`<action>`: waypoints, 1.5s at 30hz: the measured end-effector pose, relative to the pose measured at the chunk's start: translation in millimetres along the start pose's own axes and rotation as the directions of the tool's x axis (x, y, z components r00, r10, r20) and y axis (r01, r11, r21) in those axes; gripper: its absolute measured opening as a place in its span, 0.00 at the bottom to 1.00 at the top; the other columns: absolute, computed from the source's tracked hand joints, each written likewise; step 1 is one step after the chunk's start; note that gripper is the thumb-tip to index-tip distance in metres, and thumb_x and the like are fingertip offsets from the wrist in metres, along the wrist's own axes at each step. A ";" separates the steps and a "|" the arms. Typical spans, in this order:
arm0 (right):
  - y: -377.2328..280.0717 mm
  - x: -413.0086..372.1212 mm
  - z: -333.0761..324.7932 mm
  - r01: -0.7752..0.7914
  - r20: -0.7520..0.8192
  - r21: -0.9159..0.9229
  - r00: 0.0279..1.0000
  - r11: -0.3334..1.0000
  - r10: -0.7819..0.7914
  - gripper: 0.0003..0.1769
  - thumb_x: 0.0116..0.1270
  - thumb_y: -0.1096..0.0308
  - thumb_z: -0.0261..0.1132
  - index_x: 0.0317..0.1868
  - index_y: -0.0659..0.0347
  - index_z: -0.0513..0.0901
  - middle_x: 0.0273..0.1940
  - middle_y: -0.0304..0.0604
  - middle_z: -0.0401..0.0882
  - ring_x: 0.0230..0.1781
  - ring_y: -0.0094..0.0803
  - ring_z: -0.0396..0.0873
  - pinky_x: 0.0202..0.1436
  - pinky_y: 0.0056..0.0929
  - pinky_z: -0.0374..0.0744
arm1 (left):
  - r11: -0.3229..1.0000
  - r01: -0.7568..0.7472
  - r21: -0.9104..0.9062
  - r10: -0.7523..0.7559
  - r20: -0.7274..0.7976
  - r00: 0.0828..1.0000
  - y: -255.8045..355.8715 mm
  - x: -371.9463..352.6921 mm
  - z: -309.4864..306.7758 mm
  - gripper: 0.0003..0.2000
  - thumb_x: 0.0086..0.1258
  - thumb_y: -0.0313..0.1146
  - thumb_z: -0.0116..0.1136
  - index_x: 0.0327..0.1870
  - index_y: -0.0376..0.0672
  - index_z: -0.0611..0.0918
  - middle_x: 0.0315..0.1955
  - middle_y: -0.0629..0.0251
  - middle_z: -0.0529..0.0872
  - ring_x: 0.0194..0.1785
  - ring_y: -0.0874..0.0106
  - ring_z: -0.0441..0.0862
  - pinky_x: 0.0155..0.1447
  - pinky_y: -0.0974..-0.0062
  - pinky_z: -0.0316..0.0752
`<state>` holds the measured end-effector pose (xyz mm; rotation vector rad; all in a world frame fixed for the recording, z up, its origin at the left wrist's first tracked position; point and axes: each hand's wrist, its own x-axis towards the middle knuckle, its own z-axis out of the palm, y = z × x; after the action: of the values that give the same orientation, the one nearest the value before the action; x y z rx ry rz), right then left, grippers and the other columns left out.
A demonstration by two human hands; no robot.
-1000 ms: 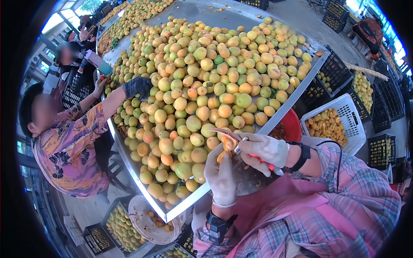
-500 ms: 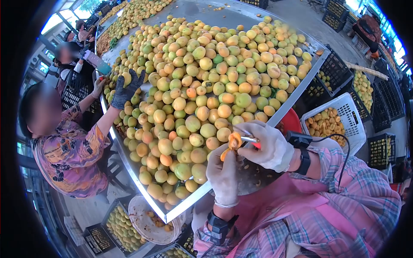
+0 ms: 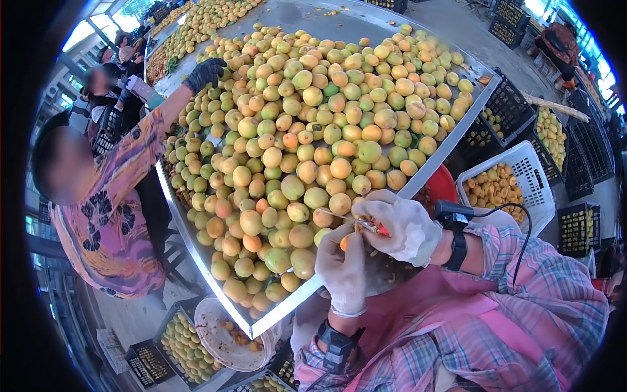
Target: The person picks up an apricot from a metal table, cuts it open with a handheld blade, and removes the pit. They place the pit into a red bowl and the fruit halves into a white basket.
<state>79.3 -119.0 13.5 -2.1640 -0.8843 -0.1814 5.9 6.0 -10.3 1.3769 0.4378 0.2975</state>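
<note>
Both my hands wear pale gloves and meet at the near edge of the table. My left hand [image 3: 343, 268] pinches an opened orange apricot [image 3: 345, 242], mostly hidden by the fingers. Closed around a small knife [image 3: 336, 214] is my right hand [image 3: 401, 228]; the thin blade points left over the fruit, and a bit of red shows near the palm. Just beyond the hands lies a large heap of whole yellow-green and orange apricots [image 3: 294, 189] on a metal-rimmed table [image 3: 450, 138].
A white basket [image 3: 541, 186] of opened apricots stands at the right, beside a red basin [image 3: 443, 183]. Black crates [image 3: 578, 228] of fruit are stacked around. A pale bucket [image 3: 215, 336] sits below the table corner. At the left, a co-worker's gloved hand [image 3: 206, 74] reaches over the heap.
The knife has turned so its blade now points left across the apricot, and less of the fruit shows. The co-worker's gloved hand has moved farther up the heap.
</note>
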 end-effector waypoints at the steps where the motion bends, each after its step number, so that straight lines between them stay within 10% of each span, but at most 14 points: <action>1: 2.1 -1.2 1.2 -0.001 0.015 0.000 1.000 1.000 0.001 0.23 0.53 0.73 0.70 0.52 0.57 0.78 0.44 0.47 0.80 0.38 0.44 0.83 0.38 0.36 0.83 | 0.999 -0.039 0.000 0.039 0.003 0.999 -0.2 -0.9 1.4 0.08 0.72 0.26 0.56 0.46 0.31 0.79 0.40 0.64 0.83 0.41 0.80 0.78 0.48 0.82 0.75; 6: 18.6 -2.1 11.4 0.047 -0.012 0.070 0.999 0.996 -0.046 0.21 0.54 0.74 0.68 0.50 0.59 0.78 0.42 0.48 0.80 0.37 0.44 0.82 0.37 0.35 0.82 | 0.967 -0.160 0.200 0.152 0.055 0.987 -7.1 -5.8 0.1 0.08 0.69 0.23 0.58 0.46 0.32 0.79 0.39 0.64 0.83 0.41 0.80 0.78 0.47 0.81 0.74; 12: 22.3 1.1 3.1 -0.262 0.096 0.185 0.964 0.947 0.248 0.12 0.57 0.74 0.63 0.43 0.63 0.80 0.42 0.48 0.80 0.39 0.42 0.81 0.37 0.34 0.81 | 0.996 -0.054 0.070 0.053 0.007 0.999 -3.3 -0.9 0.2 0.08 0.69 0.25 0.59 0.45 0.32 0.81 0.38 0.63 0.84 0.38 0.80 0.80 0.43 0.82 0.76; 14: 39.3 4.7 2.6 0.245 0.081 -0.166 0.969 0.955 -0.234 0.10 0.56 0.76 0.61 0.41 0.64 0.80 0.39 0.48 0.80 0.37 0.42 0.82 0.35 0.33 0.81 | 0.998 0.044 -0.033 -0.045 -0.017 0.999 4.5 2.9 -0.9 0.09 0.70 0.26 0.58 0.47 0.32 0.80 0.38 0.63 0.84 0.38 0.80 0.80 0.43 0.82 0.76; 16: 37.5 8.2 0.1 0.376 0.023 -0.224 0.924 0.899 -0.381 0.11 0.60 0.74 0.61 0.43 0.65 0.79 0.34 0.46 0.81 0.29 0.36 0.82 0.28 0.28 0.80 | 0.999 0.032 -0.002 -0.032 -0.083 0.996 14.0 5.3 -1.9 0.10 0.73 0.28 0.56 0.49 0.31 0.79 0.39 0.63 0.84 0.39 0.80 0.80 0.45 0.82 0.77; 17: 18.0 12.2 -8.4 -0.154 0.107 0.253 0.986 0.955 0.131 0.11 0.62 0.70 0.62 0.45 0.64 0.79 0.31 0.45 0.82 0.24 0.33 0.81 0.23 0.27 0.79 | 0.994 0.059 -0.095 -0.067 -0.079 0.995 9.7 7.5 -4.1 0.11 0.73 0.28 0.56 0.51 0.31 0.79 0.41 0.62 0.84 0.41 0.80 0.80 0.47 0.82 0.77; 18: 7.6 14.0 -13.0 -0.640 0.399 0.559 0.765 0.527 0.505 0.13 0.65 0.66 0.62 0.46 0.64 0.79 0.27 0.45 0.82 0.18 0.29 0.79 0.19 0.26 0.78 | 0.994 0.060 -0.095 -0.067 -0.080 0.995 7.9 7.0 -4.7 0.11 0.73 0.28 0.56 0.51 0.31 0.79 0.41 0.62 0.84 0.41 0.80 0.80 0.47 0.82 0.77; 21: 10.2 15.7 -14.1 -0.720 0.550 0.597 0.689 0.355 0.473 0.18 0.66 0.59 0.63 0.49 0.64 0.78 0.28 0.42 0.82 0.15 0.23 0.77 0.13 0.21 0.73 | 0.995 0.037 -0.089 -0.046 -0.095 0.994 0.9 6.4 -5.9 0.10 0.70 0.24 0.59 0.49 0.32 0.79 0.41 0.60 0.84 0.42 0.75 0.82 0.48 0.78 0.77; 23: 7.4 18.4 -18.4 -0.763 0.603 0.581 0.637 0.283 0.480 0.21 0.66 0.56 0.64 0.51 0.64 0.78 0.27 0.42 0.82 0.14 0.24 0.77 0.13 0.21 0.73 | 0.825 -0.459 0.330 0.482 0.014 0.876 -5.6 9.4 -6.5 0.12 0.63 0.20 0.64 0.47 0.36 0.81 0.41 0.58 0.84 0.44 0.67 0.83 0.49 0.73 0.78; 30: 4.7 18.1 -24.0 -0.764 0.696 0.645 0.602 0.029 0.391 0.23 0.68 0.55 0.63 0.56 0.62 0.75 0.28 0.44 0.82 0.13 0.24 0.75 0.13 0.20 0.72 | 0.669 -0.565 0.482 0.583 0.132 0.802 2.7 8.2 -7.9 0.15 0.57 0.18 0.67 0.46 0.40 0.82 0.43 0.55 0.84 0.45 0.60 0.83 0.49 0.68 0.78; 36: 15.9 18.8 -28.0 -0.775 0.732 0.628 0.619 0.069 0.287 0.21 0.66 0.62 0.64 0.57 0.62 0.76 0.28 0.45 0.83 0.14 0.23 0.75 0.15 0.19 0.73 | 0.689 -0.575 0.441 0.567 0.167 0.807 4.3 7.4 -9.6 0.15 0.59 0.19 0.66 0.48 0.38 0.81 0.44 0.56 0.84 0.46 0.64 0.83 0.50 0.70 0.78; 38: 16.7 17.5 -27.8 -0.764 0.721 0.639 0.635 0.087 0.279 0.21 0.65 0.64 0.64 0.57 0.63 0.77 0.28 0.45 0.83 0.13 0.23 0.75 0.15 0.19 0.73 | 0.996 0.018 -0.089 -0.007 0.122 0.993 14.0 3.7 -9.2 0.13 0.64 0.23 0.64 0.50 0.35 0.79 0.44 0.59 0.84 0.47 0.69 0.82 0.53 0.73 0.76; 45: 14.6 18.9 -30.2 -0.757 0.715 0.641 0.648 0.123 0.262 0.22 0.62 0.72 0.64 0.57 0.64 0.76 0.27 0.45 0.82 0.13 0.22 0.73 0.15 0.18 0.71 | 0.777 0.307 -0.550 -0.086 0.390 0.917 -4.8 13.9 -22.4 0.14 0.74 0.29 0.53 0.56 0.33 0.76 0.45 0.58 0.84 0.48 0.71 0.82 0.54 0.74 0.77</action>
<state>107.4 -137.0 32.7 -1.1842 -0.1598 1.0461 7.4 31.0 -19.8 0.7147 0.1631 0.0024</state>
